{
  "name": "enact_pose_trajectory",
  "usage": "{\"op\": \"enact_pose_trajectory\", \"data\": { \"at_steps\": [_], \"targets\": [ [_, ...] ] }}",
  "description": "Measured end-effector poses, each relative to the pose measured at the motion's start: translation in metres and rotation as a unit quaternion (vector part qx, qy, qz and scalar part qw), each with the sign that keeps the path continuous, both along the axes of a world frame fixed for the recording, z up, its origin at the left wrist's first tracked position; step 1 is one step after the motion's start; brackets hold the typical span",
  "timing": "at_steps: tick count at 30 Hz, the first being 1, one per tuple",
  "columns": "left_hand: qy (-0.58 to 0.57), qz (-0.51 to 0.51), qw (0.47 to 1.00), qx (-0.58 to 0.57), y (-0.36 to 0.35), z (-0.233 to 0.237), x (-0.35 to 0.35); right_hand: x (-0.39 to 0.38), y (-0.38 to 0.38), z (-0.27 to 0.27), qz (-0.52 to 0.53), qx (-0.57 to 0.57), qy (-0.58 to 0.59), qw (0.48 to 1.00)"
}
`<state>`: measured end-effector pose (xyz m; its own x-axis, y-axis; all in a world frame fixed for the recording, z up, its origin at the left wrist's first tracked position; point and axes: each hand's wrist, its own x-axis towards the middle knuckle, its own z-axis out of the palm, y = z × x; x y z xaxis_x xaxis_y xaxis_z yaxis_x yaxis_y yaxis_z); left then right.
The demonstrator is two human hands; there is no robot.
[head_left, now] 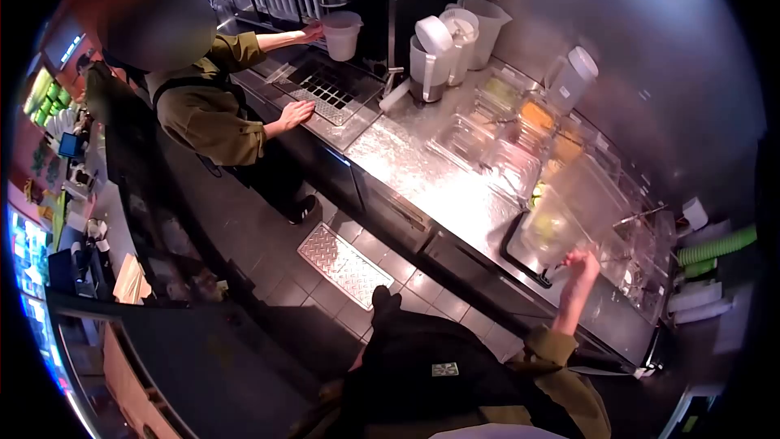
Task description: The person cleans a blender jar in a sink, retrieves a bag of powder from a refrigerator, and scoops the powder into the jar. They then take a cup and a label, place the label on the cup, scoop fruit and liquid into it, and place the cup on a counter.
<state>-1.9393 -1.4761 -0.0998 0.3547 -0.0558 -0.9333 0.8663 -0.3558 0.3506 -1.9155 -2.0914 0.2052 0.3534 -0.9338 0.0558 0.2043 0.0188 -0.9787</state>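
Note:
My right hand (581,264) reaches over the steel counter (406,167), its fingers curled round the near edge of a clear plastic lid (581,195). The lid is tilted above clear containers, with green and yellow food partly visible through and beside it. A black tray or board (520,252) lies just left of this hand. At the left edge of my dark apron, only a sliver of my left hand (357,357) shows; its fingers are hidden.
Beyond the counter's left part, a co-worker (203,114) touches a white tub (341,35) and rests another hand by a drain grate (325,93). Pitchers (431,65) stand at the back. Orange food (536,116) fills a container. A metal plate (343,264) lies on the floor.

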Motion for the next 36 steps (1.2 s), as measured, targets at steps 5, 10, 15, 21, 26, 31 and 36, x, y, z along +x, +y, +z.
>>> {"op": "enact_pose_trajectory", "data": {
  "at_steps": [5, 10, 15, 21, 26, 31, 36],
  "targets": [
    [-0.011, 0.024, 1.0, -0.005, 0.03, 0.004, 0.054, 0.161, 0.008, -0.055, 0.177, 0.115, -0.04, 0.977],
    [-0.055, 0.047, 0.997, -0.01, 0.041, 0.01, 0.118, 0.336, 0.062, -0.124, 0.318, 0.089, -0.024, 0.944],
    [-0.187, 0.022, 0.982, -0.019, 0.038, 0.036, 0.249, 0.441, 0.118, -0.133, 0.317, 0.086, 0.028, 0.944],
    [-0.41, -0.066, 0.909, -0.041, -0.022, 0.107, 0.455, 0.535, 0.165, -0.116, 0.359, 0.03, 0.039, 0.932],
    [-0.542, -0.138, 0.828, -0.033, -0.092, 0.151, 0.593, 0.621, 0.188, -0.138, 0.339, 0.005, 0.03, 0.94],
    [-0.615, -0.208, 0.761, 0.004, -0.149, 0.148, 0.682, 0.61, 0.183, -0.116, 0.305, 0.042, 0.037, 0.951],
    [-0.666, -0.279, 0.69, 0.046, -0.182, 0.136, 0.733, 0.594, 0.196, -0.133, 0.329, 0.025, 0.007, 0.944]
  ]
}}
